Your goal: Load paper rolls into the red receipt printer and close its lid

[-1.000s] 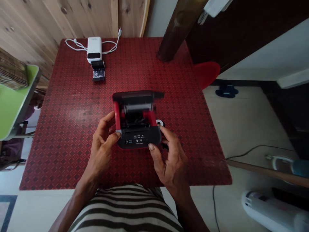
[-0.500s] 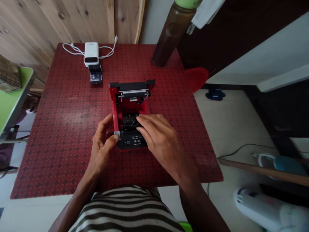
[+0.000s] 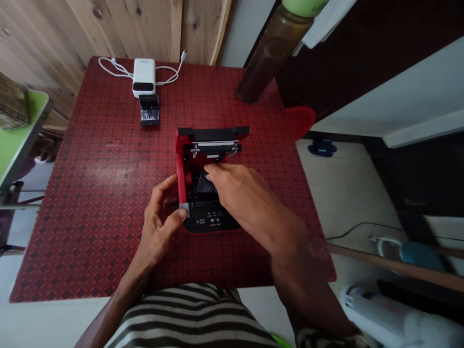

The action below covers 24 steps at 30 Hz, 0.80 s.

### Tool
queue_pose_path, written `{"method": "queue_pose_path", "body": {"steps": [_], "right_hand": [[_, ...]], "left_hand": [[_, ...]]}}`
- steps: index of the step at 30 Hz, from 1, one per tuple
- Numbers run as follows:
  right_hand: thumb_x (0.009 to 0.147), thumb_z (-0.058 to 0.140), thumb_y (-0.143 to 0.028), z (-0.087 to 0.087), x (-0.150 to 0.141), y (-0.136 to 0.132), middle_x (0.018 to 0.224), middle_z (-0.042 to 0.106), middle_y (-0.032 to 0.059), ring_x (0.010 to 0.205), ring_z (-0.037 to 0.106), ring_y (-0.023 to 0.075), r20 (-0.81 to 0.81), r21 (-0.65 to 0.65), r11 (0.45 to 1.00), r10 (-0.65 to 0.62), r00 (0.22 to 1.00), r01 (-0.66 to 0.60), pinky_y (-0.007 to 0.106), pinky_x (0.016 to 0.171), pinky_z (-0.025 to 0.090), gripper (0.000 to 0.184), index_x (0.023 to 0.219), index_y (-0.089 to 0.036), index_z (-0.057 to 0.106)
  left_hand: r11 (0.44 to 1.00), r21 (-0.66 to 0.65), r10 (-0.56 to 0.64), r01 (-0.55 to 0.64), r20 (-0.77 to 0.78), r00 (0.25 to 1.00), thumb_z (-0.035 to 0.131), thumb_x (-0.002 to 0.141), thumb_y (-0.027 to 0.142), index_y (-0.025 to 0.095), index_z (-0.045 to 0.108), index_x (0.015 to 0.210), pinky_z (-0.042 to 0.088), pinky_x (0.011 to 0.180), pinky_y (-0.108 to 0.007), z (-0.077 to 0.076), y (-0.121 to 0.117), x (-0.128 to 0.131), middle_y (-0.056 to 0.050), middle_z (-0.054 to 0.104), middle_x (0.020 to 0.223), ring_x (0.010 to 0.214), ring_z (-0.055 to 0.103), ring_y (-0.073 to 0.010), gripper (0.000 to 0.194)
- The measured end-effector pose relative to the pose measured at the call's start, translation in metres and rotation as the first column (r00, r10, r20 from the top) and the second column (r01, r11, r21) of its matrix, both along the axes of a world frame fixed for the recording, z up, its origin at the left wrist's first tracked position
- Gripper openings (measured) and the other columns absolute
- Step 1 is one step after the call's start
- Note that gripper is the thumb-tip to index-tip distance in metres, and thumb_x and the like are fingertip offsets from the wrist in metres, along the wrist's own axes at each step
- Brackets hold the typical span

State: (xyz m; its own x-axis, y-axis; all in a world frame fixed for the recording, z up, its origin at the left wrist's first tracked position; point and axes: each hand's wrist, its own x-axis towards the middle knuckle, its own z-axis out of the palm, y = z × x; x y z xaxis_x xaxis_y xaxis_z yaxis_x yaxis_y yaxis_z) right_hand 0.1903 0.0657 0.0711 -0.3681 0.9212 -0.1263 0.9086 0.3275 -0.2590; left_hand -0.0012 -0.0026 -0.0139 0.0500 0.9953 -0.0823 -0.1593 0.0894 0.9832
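While the left hand (image 3: 158,224) holds the small printer (image 3: 212,223) at its front corner, thumb pressed on a grey tab (image 3: 184,208) and fingers curled behind the red side wall, the right hand (image 3: 235,186) reaches over the open compartment, fingers half extended above a dark piece (image 3: 206,184) lying tilted inside. Whether those fingers have hold of the piece cannot be told, as the hand hides much of it.

Printer: near the table's middle, black lid (image 3: 213,132) folded fully back, metal bar (image 3: 213,143) across it, button panel (image 3: 212,220) facing the person.

Handling: a firm corner hold should stop the body sliding, while the working fingers do best kept clear of the metal bar.

Surface: red patterned tabletop (image 3: 90,193), bearing a white box (image 3: 144,76) with a looped white cable (image 3: 119,70), a black-and-white object (image 3: 149,110) just beside the box, and a brown bottle (image 3: 273,53) with a green cap at the far edge.

Room: plank wall (image 3: 145,24), green stool top (image 3: 16,135) at left, pale floor (image 3: 348,193), white appliance (image 3: 391,319) at lower right.
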Motion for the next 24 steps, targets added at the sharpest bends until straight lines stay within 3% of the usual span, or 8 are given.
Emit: {"method": "queue_pose_path", "body": {"steps": [9,13,17,21,24], "right_hand": [[0.12,0.053,-0.026,0.003,0.0,0.009,0.093,0.087,0.007,0.071,0.076,0.0226,-0.03,0.011,0.999,0.033,0.999,-0.033,0.037,0.065,0.047,0.03,0.111,-0.021,0.081],[0.124,0.046,-0.035,0.006,0.006,0.008,0.076,0.078,0.0011,0.065,0.069,0.0196,-0.145,0.006,0.999,0.037,0.989,-0.036,0.036,0.065,0.044,0.046,0.09,-0.024,0.076],[0.121,0.048,-0.025,0.003,0.009,0.012,0.063,0.069,-0.0009,0.057,0.061,0.0186,-0.12,0.03,0.998,0.064,0.991,-0.061,0.036,0.063,0.041,0.05,0.076,-0.024,0.071],[0.109,0.063,-0.01,-0.003,0.007,0.018,0.088,0.084,0.0034,0.075,0.076,0.0223,-0.085,0.016,0.997,0.075,0.994,-0.074,0.036,0.07,0.051,0.026,0.097,-0.023,0.081],[0.106,0.064,-0.003,-0.005,-0.001,0.018,0.104,0.088,0.0076,0.084,0.081,0.0247,-0.002,0.0,0.997,0.08,0.997,-0.08,0.036,0.071,0.055,0.028,0.108,-0.022,0.084]], "left_hand": [[1.0,-0.018,-0.003,0.003,-0.005,1.0,0.083,0.1,0.047,0.033,0.065,0.158,0.063,0.114,-0.055,0.003,0.0,0.0,-0.009,0.072,0.159,0.143,0.071,-0.0367,0.062],[1.0,-0.01,0.002,-0.002,-0.009,1.0,0.083,0.101,0.047,0.033,0.066,0.157,0.062,0.116,-0.055,0.003,0.0,0.0,-0.008,0.072,0.16,0.14,0.073,-0.0349,0.061],[1.0,-0.003,-0.001,0.001,0.008,1.0,0.084,0.101,0.047,0.034,0.067,0.157,0.063,0.113,-0.052,0.002,0.0,0.0,-0.007,0.074,0.158,0.138,0.074,-0.0333,0.06],[1.0,-0.009,0.003,-0.003,-0.004,1.0,0.083,0.101,0.048,0.033,0.066,0.158,0.061,0.115,-0.054,0.001,-0.001,0.0,-0.008,0.073,0.157,0.136,0.074,-0.0337,0.062],[1.0,-0.01,0.0,0.0,-0.002,1.0,0.083,0.101,0.048,0.032,0.065,0.159,0.061,0.115,-0.055,0.001,-0.001,0.0,-0.009,0.073,0.158,0.136,0.074,-0.0342,0.062]]}}
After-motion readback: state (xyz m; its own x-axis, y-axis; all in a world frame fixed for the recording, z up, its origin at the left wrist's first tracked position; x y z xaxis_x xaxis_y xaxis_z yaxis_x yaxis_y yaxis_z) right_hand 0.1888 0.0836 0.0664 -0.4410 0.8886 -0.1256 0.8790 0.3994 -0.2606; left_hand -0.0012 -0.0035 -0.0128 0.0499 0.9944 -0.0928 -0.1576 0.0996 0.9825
